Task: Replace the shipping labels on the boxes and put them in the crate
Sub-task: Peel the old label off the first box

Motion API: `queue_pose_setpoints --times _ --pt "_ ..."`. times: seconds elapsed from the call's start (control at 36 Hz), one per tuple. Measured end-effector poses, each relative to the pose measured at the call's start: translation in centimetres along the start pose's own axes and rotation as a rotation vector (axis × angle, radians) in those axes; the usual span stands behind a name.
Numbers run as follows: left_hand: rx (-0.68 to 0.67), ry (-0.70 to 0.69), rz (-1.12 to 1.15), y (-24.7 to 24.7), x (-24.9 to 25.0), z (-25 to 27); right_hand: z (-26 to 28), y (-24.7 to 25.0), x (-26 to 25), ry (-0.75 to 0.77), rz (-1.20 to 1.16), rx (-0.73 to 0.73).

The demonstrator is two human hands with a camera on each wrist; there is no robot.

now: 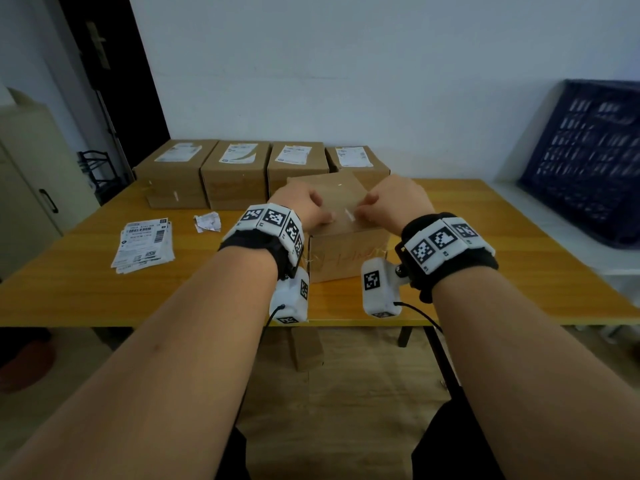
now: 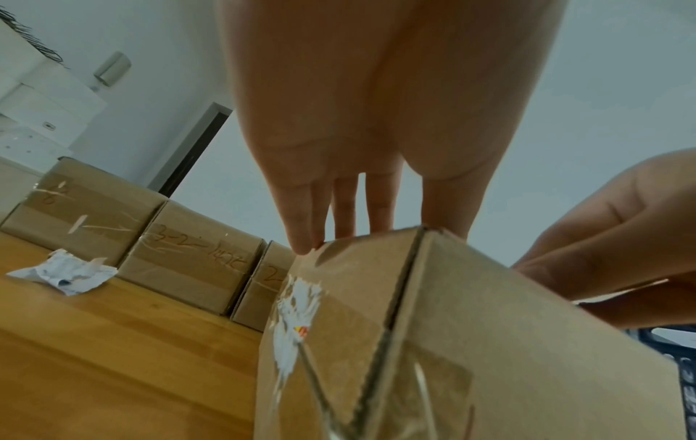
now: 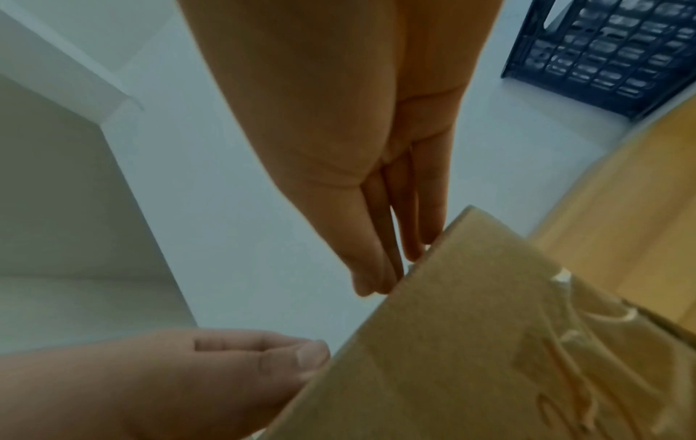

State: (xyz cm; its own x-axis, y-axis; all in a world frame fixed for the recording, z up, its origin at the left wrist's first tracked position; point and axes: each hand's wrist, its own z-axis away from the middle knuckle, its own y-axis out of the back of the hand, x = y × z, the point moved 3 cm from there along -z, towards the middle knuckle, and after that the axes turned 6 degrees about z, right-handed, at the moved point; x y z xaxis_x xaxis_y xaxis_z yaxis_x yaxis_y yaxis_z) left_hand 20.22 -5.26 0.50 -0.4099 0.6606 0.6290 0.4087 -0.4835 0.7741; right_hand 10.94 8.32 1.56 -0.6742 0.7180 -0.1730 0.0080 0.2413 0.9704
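Note:
A plain cardboard box stands on the wooden table, turned slightly, with both hands on its top. My left hand rests on the top's left side with its fingers straight. My right hand has its fingertips bunched at a small white label scrap stuck on the top, and seems to pinch it. White torn label residue marks the box's side. The dark blue crate leans against the wall at the right, beyond the table.
Several cardboard boxes with labels stand in a row at the table's back. A stack of fresh labels lies at the left. A crumpled old label lies beside it. A beige cabinet stands far left.

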Motion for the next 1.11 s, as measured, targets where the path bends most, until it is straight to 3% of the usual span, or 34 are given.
queue_pose_setpoints --times 0.22,0.42,0.56,0.81,0.97,1.11 --pt "-0.004 -0.014 -0.019 0.0 0.2 0.1 0.7 -0.2 -1.2 0.105 0.037 -0.076" --pt "-0.011 -0.028 -0.043 -0.1 0.3 0.5 0.8 -0.4 -0.3 0.022 -0.234 -0.016" --pt "-0.030 -0.044 -0.038 -0.1 0.4 0.7 1.3 -0.9 1.3 -0.104 -0.375 0.128" --pt "-0.064 -0.104 -0.052 -0.4 0.8 0.9 1.0 -2.1 1.9 -0.209 -0.408 0.096" --pt "-0.046 -0.125 -0.119 0.7 0.5 1.2 0.9 -1.4 0.3 -0.183 -0.369 0.146" --pt "0.018 -0.100 -0.066 3.9 -0.9 1.5 0.7 0.4 -3.4 -0.066 -0.450 0.227"
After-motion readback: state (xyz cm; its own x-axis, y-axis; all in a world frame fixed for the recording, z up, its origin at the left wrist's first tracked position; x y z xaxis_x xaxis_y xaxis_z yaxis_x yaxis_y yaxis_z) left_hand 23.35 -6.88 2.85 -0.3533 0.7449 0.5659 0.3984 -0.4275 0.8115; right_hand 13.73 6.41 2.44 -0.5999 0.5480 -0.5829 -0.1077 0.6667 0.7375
